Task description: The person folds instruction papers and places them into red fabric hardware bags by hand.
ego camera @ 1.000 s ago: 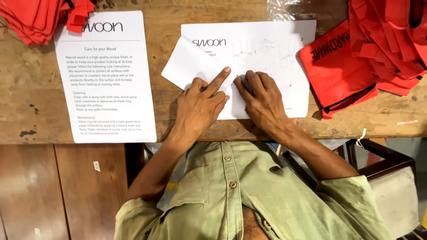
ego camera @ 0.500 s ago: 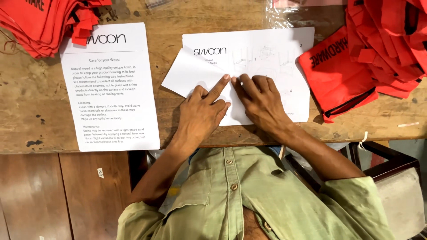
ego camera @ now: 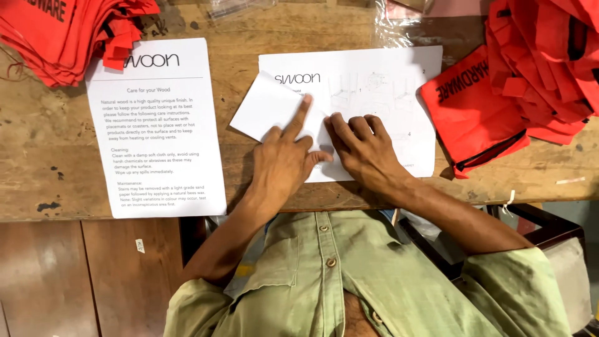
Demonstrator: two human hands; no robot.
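The folded sheet [ego camera: 269, 106] lies on the diagram page [ego camera: 374, 87], its corner turned over to the left, on the wooden surface [ego camera: 37, 156]. The left hand [ego camera: 284, 165] presses on it — forefinger stretched out flat along the fold, the other fingers curled under, so its grip closes on nothing. Just beside it, touching at the thumb, the right hand [ego camera: 365, 150] lies palm down on the same paper with fingers spread and flat; its grip is loose too, pinning rather than clasping.

Left of the left hand, well apart from the fold, lies a printed care sheet [ego camera: 156, 131], upright and square to the surface edge. Beyond it, at the far left corner, sits a stack of red bags [ego camera: 68, 31]. Right of the right hand, one flat red pouch [ego camera: 471, 112] overlaps the page's edge, and behind that rises a bigger red heap [ego camera: 549, 56]. Above the hands — clear plastic wrap [ego camera: 399, 28].
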